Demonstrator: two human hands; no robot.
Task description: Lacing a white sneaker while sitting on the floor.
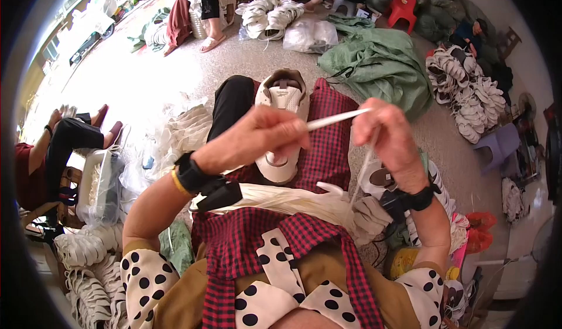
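Observation:
A white shoelace [338, 119] runs taut between my two hands, above my lap. My left hand [263, 134] is closed on one part of it, partly in front of the shoe. My right hand [386, 139], slightly blurred, pinches the lace further right, and a length hangs down below it. A cream sneaker [285, 99] lies on my lap over the red-and-black checked cloth, its collar pointing away from me; my left hand hides part of its middle. Nearer my body, a bundle of long white laces [281, 198] lies across my lap.
Stacked shoe parts [88, 247] lie at the left, beside a plastic-lined container [99, 185]. More shoes [468, 92] are heaped at the far right, near a purple stool [497, 147]. A green sack [380, 65] and a red chair [402, 11] stand beyond. Other people sit nearby.

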